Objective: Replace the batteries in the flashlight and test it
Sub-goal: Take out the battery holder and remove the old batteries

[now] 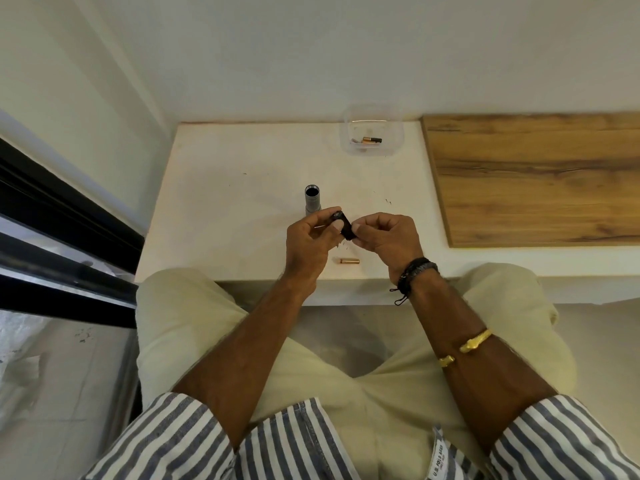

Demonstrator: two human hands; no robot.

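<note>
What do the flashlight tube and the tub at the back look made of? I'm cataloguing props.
Flashlight tube: likely metal, matte grey with a brighter rim at its open end. Tub: clear plastic, since the batteries inside show through its walls.

Both forearms extended forward, sleeves rolled to elbows. Left hand point(308, 242) raised, thumb and fingers pinched together around something small and dark. Right hand point(384, 237) close beside it, fingers curled, thumb and forefinger pinching same piece. Bands on right wrist.
</note>
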